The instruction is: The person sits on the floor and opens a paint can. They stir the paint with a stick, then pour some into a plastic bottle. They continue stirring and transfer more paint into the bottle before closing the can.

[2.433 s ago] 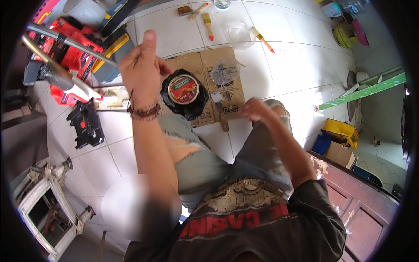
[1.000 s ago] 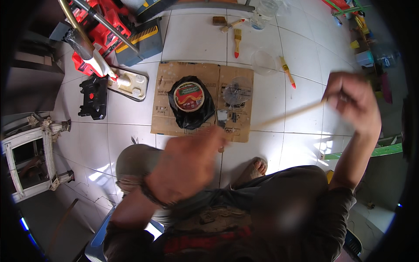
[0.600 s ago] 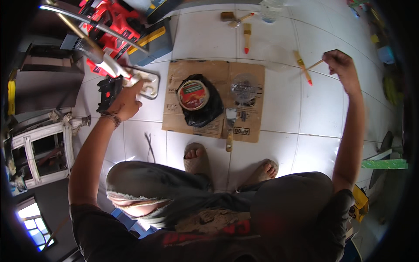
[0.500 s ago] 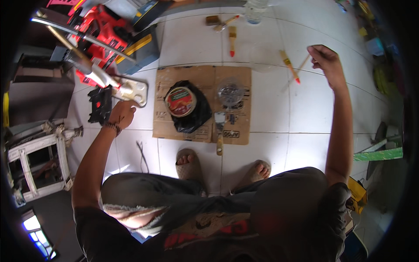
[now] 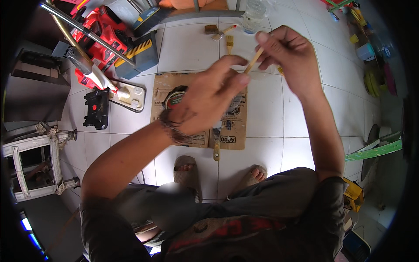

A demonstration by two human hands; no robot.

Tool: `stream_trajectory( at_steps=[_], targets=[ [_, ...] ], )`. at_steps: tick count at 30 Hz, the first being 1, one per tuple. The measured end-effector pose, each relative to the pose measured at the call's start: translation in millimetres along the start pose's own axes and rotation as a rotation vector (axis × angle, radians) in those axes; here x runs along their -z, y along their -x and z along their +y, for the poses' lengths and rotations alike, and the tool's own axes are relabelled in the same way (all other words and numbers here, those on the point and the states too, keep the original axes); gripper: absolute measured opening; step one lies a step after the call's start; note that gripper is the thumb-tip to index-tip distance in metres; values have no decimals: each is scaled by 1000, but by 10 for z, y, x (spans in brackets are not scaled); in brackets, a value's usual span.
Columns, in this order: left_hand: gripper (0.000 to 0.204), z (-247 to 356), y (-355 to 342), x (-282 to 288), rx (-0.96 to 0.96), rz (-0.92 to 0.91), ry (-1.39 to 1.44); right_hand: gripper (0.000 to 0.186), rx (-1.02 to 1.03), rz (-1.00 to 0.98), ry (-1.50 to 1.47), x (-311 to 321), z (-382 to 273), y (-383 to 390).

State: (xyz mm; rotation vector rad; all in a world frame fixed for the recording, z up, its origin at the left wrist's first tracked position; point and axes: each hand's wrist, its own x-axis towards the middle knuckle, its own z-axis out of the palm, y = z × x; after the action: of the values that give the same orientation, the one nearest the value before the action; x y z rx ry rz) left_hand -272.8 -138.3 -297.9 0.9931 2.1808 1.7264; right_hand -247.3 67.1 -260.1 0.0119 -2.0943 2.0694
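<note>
A thin wooden stick [image 5: 254,61] is held up at a slant over the floor. My right hand [image 5: 294,59] pinches its upper end between thumb and fingers. At the lower end, the thumb and forefinger of my left hand [image 5: 205,98] close around the stick. Below my left hand lies a flattened cardboard sheet [image 5: 163,126]. On it a round tin [image 5: 174,97] is mostly covered by that hand. A putty knife [image 5: 217,150] rests at the sheet's front edge, its blade partly visible. The clear plastic container [image 5: 235,102] behind my left fingers is mostly hidden.
Paintbrushes [image 5: 229,43] lie on the white tiles beyond the cardboard, near a clear water container [image 5: 254,16]. At left are a red tool case [image 5: 98,32], a dustpan [image 5: 139,56], a black plastic part [image 5: 97,109] and a ladder [image 5: 37,163]. A green strip [image 5: 375,150] juts in at right.
My left hand has left the items at far left and come across to the stick. My right hand has moved left with the stick, bringing both hands together over the cardboard's far side.
</note>
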Motion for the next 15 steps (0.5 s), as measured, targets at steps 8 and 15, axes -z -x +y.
stream_trajectory(
  at_steps=[8,15],
  targets=[
    [15,-727,147,902,-77,-198,-488,21,222,623,-5,638,-109,-53],
    [25,-1589,530,1100,-50,-217,-829,38,39,488,407,919,254,177]
  ],
)
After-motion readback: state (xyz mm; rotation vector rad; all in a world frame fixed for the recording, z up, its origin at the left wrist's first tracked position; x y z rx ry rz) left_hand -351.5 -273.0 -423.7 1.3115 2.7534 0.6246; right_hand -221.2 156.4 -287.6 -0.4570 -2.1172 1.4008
